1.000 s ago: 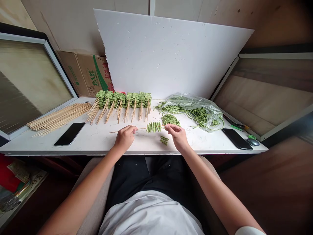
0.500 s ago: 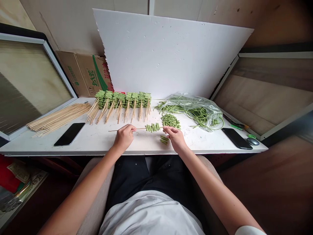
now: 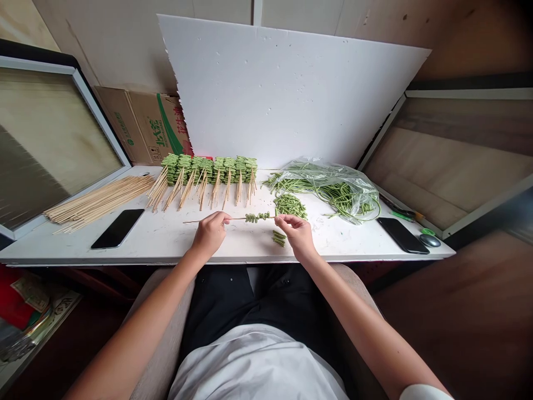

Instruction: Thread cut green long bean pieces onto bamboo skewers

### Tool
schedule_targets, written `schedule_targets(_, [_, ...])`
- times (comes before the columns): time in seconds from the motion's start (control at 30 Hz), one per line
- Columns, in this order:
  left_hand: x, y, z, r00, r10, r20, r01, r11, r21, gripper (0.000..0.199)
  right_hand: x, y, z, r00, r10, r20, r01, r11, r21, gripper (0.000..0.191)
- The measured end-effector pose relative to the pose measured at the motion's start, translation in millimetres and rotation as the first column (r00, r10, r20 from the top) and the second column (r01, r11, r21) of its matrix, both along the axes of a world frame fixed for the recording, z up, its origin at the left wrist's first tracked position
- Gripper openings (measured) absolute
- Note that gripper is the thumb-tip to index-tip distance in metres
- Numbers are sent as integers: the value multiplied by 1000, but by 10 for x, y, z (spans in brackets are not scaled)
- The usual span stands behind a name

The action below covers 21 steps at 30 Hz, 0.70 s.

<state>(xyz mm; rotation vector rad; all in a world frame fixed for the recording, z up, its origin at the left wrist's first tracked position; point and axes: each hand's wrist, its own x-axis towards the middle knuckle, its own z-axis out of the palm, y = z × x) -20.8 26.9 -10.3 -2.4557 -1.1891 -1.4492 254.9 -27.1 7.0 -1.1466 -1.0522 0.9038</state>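
My left hand (image 3: 210, 230) is closed round a thin bamboo skewer (image 3: 237, 218), which lies level above the table and sticks out past the fist to the left. Several short green bean pieces (image 3: 257, 217) are threaded side by side on its right part. At the skewer's right end, my right hand (image 3: 297, 232) pinches a short piece of green bean (image 3: 276, 211), partly hidden by the fingertips. Just below these fingers lie a few loose cut bean pieces (image 3: 278, 238). Behind the right hand is a heap of cut beans (image 3: 291, 205).
Finished bean skewers (image 3: 210, 169) are stacked along the back, sticks facing me. Bare skewers (image 3: 100, 200) and a phone (image 3: 117, 228) lie left. A plastic bag (image 3: 333, 172) of long beans, another phone (image 3: 402, 235) and a grey rounded object (image 3: 430, 240) are on the right. A white foam board (image 3: 291, 94) stands behind.
The threaded bean pieces have turned about the skewer and look shorter from here. A green piece now shows at my right fingertips. Both hands have barely shifted.
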Motion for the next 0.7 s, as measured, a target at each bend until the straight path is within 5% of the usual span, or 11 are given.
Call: schedule_targets(0.7, [47,-25,-6,998,-40,51,39,999,31,36,-30,-22,46,998,-1,-58,-6,993,-115,42])
